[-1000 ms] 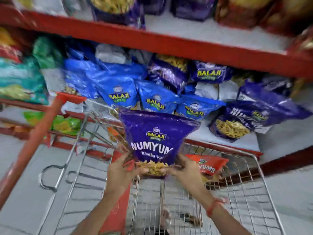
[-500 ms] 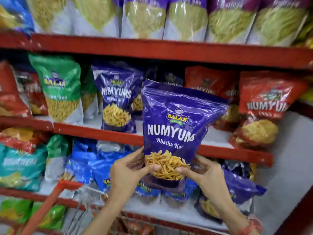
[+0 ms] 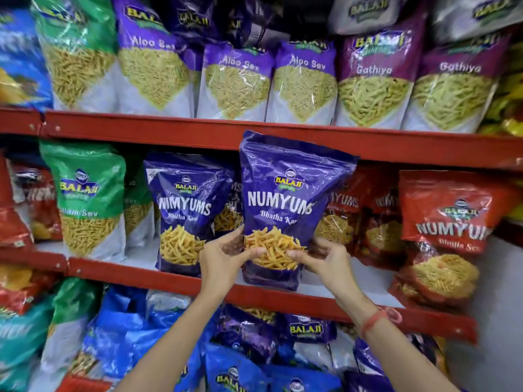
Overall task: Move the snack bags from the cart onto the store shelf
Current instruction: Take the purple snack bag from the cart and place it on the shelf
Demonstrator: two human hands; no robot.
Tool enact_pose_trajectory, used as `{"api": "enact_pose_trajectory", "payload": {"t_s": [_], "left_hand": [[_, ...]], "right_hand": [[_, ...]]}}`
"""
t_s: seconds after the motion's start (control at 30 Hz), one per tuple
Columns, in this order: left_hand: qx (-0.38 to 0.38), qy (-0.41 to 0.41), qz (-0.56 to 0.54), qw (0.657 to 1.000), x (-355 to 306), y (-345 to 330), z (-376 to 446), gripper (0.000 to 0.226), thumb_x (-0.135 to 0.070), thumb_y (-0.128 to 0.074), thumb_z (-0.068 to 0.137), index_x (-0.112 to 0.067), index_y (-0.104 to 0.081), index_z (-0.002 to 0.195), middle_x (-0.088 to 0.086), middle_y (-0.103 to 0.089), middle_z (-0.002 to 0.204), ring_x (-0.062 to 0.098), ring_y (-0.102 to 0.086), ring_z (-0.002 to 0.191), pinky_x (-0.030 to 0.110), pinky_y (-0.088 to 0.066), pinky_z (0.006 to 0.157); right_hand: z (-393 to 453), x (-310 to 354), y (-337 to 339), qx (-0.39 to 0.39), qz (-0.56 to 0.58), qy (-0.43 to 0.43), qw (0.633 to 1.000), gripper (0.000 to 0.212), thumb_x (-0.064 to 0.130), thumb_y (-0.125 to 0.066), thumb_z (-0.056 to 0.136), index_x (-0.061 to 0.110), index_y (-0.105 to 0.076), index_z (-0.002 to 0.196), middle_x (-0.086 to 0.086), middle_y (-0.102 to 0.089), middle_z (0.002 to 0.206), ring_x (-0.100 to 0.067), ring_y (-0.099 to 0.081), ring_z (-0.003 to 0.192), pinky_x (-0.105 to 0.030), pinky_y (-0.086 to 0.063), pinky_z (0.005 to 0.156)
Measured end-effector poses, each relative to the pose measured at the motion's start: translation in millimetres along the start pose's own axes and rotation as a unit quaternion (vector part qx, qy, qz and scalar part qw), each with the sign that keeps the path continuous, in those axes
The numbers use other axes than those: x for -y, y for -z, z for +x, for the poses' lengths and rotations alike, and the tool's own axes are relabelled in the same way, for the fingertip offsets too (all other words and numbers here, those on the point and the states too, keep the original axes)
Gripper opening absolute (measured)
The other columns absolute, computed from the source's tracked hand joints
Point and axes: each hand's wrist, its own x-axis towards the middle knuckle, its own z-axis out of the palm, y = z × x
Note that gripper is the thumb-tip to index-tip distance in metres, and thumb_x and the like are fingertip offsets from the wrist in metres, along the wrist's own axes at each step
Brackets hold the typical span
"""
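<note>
A purple NUMYUMS snack bag (image 3: 285, 199) stands upright at the front of the middle red shelf (image 3: 135, 271), its top edge overlapping the shelf lip above. My left hand (image 3: 223, 257) grips its lower left side and my right hand (image 3: 322, 260) grips its lower right side, thumbs on the clear window with the yellow sticks. A second, matching purple NUMYUMS bag (image 3: 184, 210) stands just left of it on the same shelf. The cart is out of view.
Red NUMYUMS bags (image 3: 447, 213) fill the shelf to the right, a green Balaji bag (image 3: 85, 199) to the left. Aloo Sev and Gathiya bags (image 3: 305, 83) line the upper shelf. Blue and purple bags (image 3: 135, 335) crowd the lower shelf.
Both hands have lifted the purple bag from above the cart up to the middle shelf. The view has tilted upward, and the cart has dropped out of sight.
</note>
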Motion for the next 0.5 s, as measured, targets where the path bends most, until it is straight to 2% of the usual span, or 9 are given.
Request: {"api": "enact_pose_trajectory", "payload": {"t_s": [0.1,0.13,0.17,0.23,0.27,0.3,0.37,0.43,0.5], "left_hand": [[-0.017,0.001,0.032,0.999,16,-6,18,0.073,-0.038,-0.084,0.048,-0.017,-0.065,0.115,0.007,-0.072,0.110,0.007,-0.065,0.101,0.029,-0.056,0.089],[-0.024,0.004,0.039,0.999,21,-8,24,0.070,-0.033,-0.086,0.050,-0.016,-0.065,0.114,0.009,-0.072,0.110,0.008,-0.065,0.101,0.030,-0.055,0.089],[-0.027,0.007,0.044,0.999,26,-10,29,0.066,-0.028,-0.086,0.053,-0.014,-0.066,0.114,0.009,-0.072,0.108,0.008,-0.065,0.099,0.026,-0.056,0.087],[-0.023,0.008,0.048,0.999,36,-14,41,0.060,-0.019,-0.085,0.058,-0.009,-0.066,0.113,0.012,-0.073,0.105,0.007,-0.064,0.092,0.008,-0.053,0.073],[-0.022,0.008,0.045,0.999,41,-15,46,0.058,-0.016,-0.084,0.059,-0.007,-0.065,0.114,0.014,-0.072,0.105,0.008,-0.064,0.091,0.002,-0.050,0.067],[-0.023,0.010,0.041,0.999,46,-17,50,0.059,-0.016,-0.084,0.060,-0.006,-0.064,0.115,0.015,-0.071,0.107,0.010,-0.063,0.093,0.002,-0.049,0.068],[-0.029,0.020,0.026,0.999,53,-20,59,0.062,-0.019,-0.082,0.062,-0.006,-0.061,0.118,0.015,-0.069,0.113,0.013,-0.062,0.103,0.016,-0.052,0.083],[-0.025,0.031,0.021,0.999,57,-25,66,0.062,-0.021,-0.080,0.065,-0.007,-0.058,0.121,0.015,-0.066,0.118,0.017,-0.059,0.111,0.030,-0.050,0.095],[-0.018,0.044,0.019,0.999,60,-29,68,0.061,-0.022,-0.078,0.070,-0.007,-0.055,0.125,0.013,-0.064,0.121,0.019,-0.057,0.115,0.035,-0.047,0.100]], "right_hand": [[22,-21,-8,0.000,-0.019,-0.014,1.000,0.047,0.044,-0.089,0.050,0.025,-0.078,0.091,0.020,-0.079,0.085,-0.010,-0.071,0.092,-0.038,-0.057,0.089],[28,-29,-11,0.003,-0.023,-0.014,1.000,0.040,0.036,-0.091,0.055,0.025,-0.077,0.092,0.021,-0.079,0.085,-0.010,-0.072,0.093,-0.037,-0.057,0.088],[35,-36,-13,0.007,-0.029,-0.012,0.999,0.037,0.030,-0.090,0.059,0.023,-0.078,0.094,0.017,-0.079,0.088,-0.010,-0.072,0.094,-0.037,-0.057,0.089],[47,-49,-19,0.009,-0.030,-0.011,0.999,0.034,0.027,-0.089,0.063,0.024,-0.078,0.095,0.010,-0.080,0.094,-0.008,-0.073,0.095,-0.040,-0.058,0.090],[52,-55,-22,0.013,-0.024,-0.013,1.000,0.030,0.027,-0.088,0.065,0.028,-0.078,0.093,0.013,-0.080,0.094,-0.004,-0.072,0.093,-0.039,-0.058,0.091],[57,-60,-24,0.019,-0.017,-0.015,1.000,0.026,0.025,-0.087,0.067,0.032,-0.077,0.090,0.017,-0.079,0.091,0.000,-0.072,0.091,-0.036,-0.057,0.090],[67,-63,-30,0.027,-0.016,-0.012,0.999,0.024,0.023,-0.085,0.071,0.036,-0.074,0.088,0.024,-0.076,0.085,0.007,-0.070,0.086,-0.030,-0.055,0.088],[75,-68,-33,0.023,-0.025,-0.010,0.999,0.023,0.029,-0.084,0.072,0.035,-0.075,0.092,0.019,-0.078,0.090,0.005,-0.069,0.087,-0.034,-0.055,0.090],[81,-72,-35,0.027,-0.033,-0.020,0.999,0.043,0.039,-0.083,0.070,0.028,-0.073,0.110,0.009,-0.077,0.108,-0.002,-0.068,0.100,-0.042,-0.054,0.099]]}}
